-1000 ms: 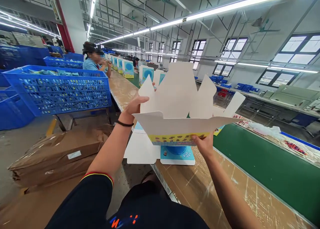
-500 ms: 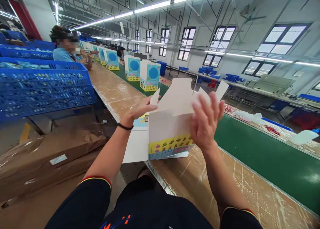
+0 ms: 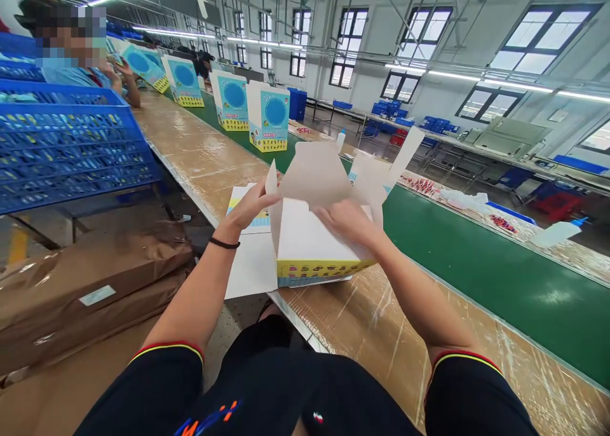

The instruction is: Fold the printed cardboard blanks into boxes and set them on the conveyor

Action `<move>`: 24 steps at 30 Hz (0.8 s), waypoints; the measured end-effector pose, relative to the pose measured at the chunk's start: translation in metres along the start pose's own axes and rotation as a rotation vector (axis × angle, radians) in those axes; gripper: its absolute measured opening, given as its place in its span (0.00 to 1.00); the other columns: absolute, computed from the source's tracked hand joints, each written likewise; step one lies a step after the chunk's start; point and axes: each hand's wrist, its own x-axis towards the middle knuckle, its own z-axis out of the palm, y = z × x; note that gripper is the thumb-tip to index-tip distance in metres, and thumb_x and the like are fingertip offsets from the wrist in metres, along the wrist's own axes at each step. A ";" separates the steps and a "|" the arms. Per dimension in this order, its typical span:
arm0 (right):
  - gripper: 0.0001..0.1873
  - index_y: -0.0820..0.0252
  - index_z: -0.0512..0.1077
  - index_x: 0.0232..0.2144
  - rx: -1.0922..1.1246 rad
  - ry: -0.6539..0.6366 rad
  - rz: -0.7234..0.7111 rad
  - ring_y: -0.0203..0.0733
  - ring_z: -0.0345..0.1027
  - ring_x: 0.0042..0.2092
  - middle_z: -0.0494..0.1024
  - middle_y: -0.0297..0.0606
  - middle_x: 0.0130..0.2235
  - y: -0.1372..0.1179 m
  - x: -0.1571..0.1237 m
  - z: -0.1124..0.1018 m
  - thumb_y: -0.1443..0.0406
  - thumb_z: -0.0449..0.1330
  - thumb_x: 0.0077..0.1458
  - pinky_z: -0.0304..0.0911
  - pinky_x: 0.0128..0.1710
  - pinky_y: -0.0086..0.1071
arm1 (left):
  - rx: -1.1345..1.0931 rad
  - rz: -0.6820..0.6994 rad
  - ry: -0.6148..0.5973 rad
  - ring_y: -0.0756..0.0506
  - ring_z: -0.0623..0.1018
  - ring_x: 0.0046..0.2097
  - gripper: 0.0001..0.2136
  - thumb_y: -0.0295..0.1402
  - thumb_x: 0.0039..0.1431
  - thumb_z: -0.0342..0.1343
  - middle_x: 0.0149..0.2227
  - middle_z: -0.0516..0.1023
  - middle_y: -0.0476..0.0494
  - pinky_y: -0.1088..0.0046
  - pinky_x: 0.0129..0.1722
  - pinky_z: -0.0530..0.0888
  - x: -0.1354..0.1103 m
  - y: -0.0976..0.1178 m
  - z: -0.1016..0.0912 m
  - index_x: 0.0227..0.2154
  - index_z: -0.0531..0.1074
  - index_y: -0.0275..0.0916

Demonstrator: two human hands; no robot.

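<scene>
A white cardboard box [image 3: 314, 245] with a yellow printed band along its front sits on the tan bench, its large flaps standing up. My left hand [image 3: 252, 204] grips the left side of the box, by a narrow upright flap. My right hand [image 3: 343, 223] lies across the top with its fingers curled over the inner flaps. Under the box lie flat printed carton sheets [image 3: 248, 267], partly hidden by it. Further along the bench stand several finished boxes with blue circles, the nearest [image 3: 269, 118] just beyond my hands.
A green conveyor belt [image 3: 500, 277] runs along the bench's right. Blue plastic crates [image 3: 71, 150] stand at left, with brown paper-wrapped packs [image 3: 90, 296] below them. A co-worker [image 3: 71, 61] in a blue shirt sits at the far left, handling a box.
My right hand has come down from raised and open in the air onto the box's flaps. The box now rests lower and flatter, and the flaps lean further inward.
</scene>
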 end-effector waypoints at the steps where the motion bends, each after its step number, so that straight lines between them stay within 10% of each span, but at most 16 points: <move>1: 0.32 0.60 0.81 0.28 -0.004 -0.053 0.026 0.51 0.76 0.38 0.83 0.47 0.32 0.000 0.002 0.005 0.52 0.47 0.75 0.60 0.43 0.38 | -0.042 -0.003 -0.055 0.28 0.76 0.60 0.47 0.63 0.41 0.66 0.56 0.80 0.33 0.51 0.60 0.75 -0.003 0.001 0.002 0.61 0.73 0.38; 9: 0.31 0.61 0.85 0.37 -0.129 -0.208 -0.030 0.54 0.80 0.45 0.86 0.50 0.42 -0.011 0.000 0.011 0.55 0.45 0.77 0.63 0.47 0.40 | -0.489 -0.044 -0.175 0.28 0.76 0.62 0.47 0.76 0.52 0.48 0.55 0.81 0.33 0.47 0.59 0.78 -0.005 0.008 0.035 0.58 0.74 0.40; 16: 0.31 0.64 0.84 0.49 -0.257 -0.244 -0.097 0.56 0.78 0.54 0.85 0.53 0.50 -0.019 -0.003 0.008 0.59 0.41 0.78 0.63 0.54 0.44 | -0.204 -0.156 -0.042 0.32 0.76 0.62 0.43 0.49 0.45 0.73 0.60 0.76 0.33 0.53 0.60 0.76 0.004 0.013 0.047 0.61 0.64 0.39; 21: 0.24 0.63 0.83 0.48 -0.265 -0.021 -0.125 0.55 0.75 0.55 0.83 0.53 0.51 -0.010 -0.012 0.008 0.59 0.49 0.75 0.64 0.55 0.45 | 0.083 -0.231 0.031 0.33 0.75 0.62 0.41 0.29 0.37 0.73 0.59 0.74 0.35 0.55 0.61 0.75 0.007 0.018 0.050 0.57 0.62 0.38; 24: 0.16 0.57 0.82 0.47 -0.098 0.412 -0.209 0.54 0.74 0.55 0.82 0.49 0.51 0.024 -0.028 0.004 0.62 0.54 0.72 0.66 0.56 0.47 | 0.048 -0.246 0.030 0.34 0.77 0.60 0.39 0.28 0.39 0.70 0.58 0.74 0.36 0.53 0.60 0.76 0.006 0.019 0.047 0.57 0.61 0.39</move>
